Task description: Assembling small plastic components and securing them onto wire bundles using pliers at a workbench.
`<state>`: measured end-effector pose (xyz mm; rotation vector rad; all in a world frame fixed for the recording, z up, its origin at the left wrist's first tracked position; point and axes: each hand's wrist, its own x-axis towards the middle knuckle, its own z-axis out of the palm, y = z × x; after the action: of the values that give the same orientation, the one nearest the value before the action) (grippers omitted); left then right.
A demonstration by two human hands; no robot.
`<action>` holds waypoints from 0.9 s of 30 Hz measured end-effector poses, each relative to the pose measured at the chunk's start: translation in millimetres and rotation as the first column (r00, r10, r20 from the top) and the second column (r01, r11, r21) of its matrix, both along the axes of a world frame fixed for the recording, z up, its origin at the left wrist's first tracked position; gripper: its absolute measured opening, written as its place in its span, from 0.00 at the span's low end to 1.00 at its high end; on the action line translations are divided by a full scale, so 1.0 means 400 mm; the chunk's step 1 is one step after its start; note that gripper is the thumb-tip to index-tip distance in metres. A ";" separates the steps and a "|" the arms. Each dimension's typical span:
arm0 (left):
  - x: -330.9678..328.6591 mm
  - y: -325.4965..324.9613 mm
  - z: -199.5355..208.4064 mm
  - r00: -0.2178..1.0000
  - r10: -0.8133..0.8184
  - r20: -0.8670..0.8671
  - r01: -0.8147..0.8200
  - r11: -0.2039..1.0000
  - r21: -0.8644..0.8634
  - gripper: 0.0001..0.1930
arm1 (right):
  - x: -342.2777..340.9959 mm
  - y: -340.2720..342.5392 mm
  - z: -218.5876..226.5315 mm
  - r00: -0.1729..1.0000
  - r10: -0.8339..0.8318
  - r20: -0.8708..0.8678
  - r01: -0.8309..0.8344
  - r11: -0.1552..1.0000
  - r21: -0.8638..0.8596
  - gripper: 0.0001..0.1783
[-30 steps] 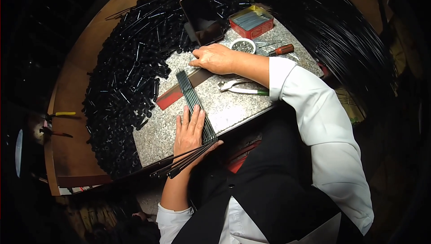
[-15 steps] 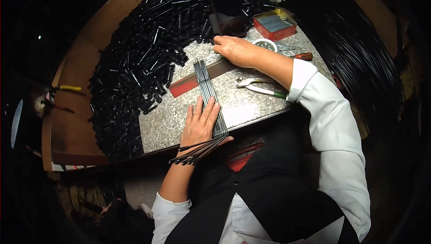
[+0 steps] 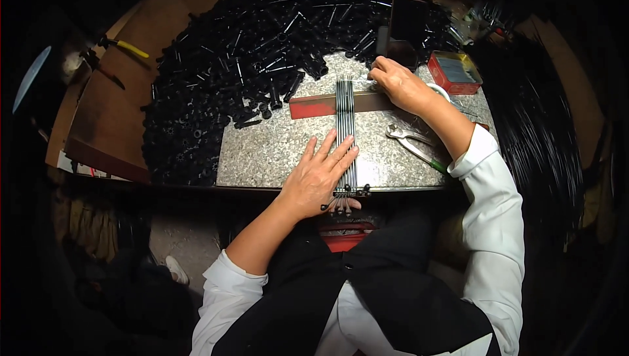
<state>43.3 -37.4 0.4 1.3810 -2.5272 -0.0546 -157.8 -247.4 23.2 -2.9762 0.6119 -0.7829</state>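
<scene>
See L hand point(image 3: 321, 171) palm-down on a row of thin dark rods point(image 3: 345, 120), fingers outstretched & slightly apart, thumb nr rods' near ends. Can't tell if pinching w/ thumb. Find rods approx. mid-slab, side by side, pointing away from wearer, laid across a red & brown bar point(image 3: 314, 107), w/ near ends dark & knobbed, jutting just past front edge of speckled stone slab point(image 3: 262, 156). Note R hand point(image 3: 401, 86) well apart from L, fingers curled, just beyond bar's R part, to the R of rods' far ends. Can't tell if gripping anything, fingertips too small to judge. Nr R forearm, see metal pincers point(image 3: 419, 146) w/ green grip, plus white bowl point(image 3: 438, 89) partly hidden behind R wrist. Behind R hand, see upright dark phone-like device point(image 3: 407, 22); to its R, red tin point(image 3: 455, 73) w/ yellow inside & pale greyish contents. Across back & L of slab, find big heap of small black parts point(image 3: 216, 68); far R, mass of long black rods point(image 3: 544, 127). On brown tabletop point(image 3: 111, 110) at far L, see yellow-handled tool point(image 3: 131, 48) & darker tool point(image 3: 101, 68) beside it.
</scene>
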 end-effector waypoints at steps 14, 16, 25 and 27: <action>0.002 0.004 -0.004 0.985 0.043 -0.169 -0.040 0.999 0.024 0.57 | 0.030 0.002 0.019 0.996 -0.068 -0.055 0.068 0.998 -0.009 0.05; 0.003 0.005 -0.003 0.987 0.040 -0.158 -0.037 0.999 0.023 0.57 | 0.029 0.000 0.010 0.997 -0.055 -0.045 0.055 0.998 -0.014 0.06; 0.001 0.005 -0.003 0.991 0.016 -0.132 -0.018 1.000 -0.012 0.54 | 0.041 0.009 -0.009 1.000 0.014 0.007 -0.014 0.999 0.032 0.14; 0.000 0.008 0.001 0.988 0.019 -0.152 -0.023 1.000 -0.021 0.53 | 0.053 0.012 -0.016 0.999 0.026 0.025 -0.027 0.998 0.054 0.16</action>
<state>43.5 -34.0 0.9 1.3412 -2.3808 -0.1219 -136.6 -242.4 16.8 -2.9149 0.5813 -0.7869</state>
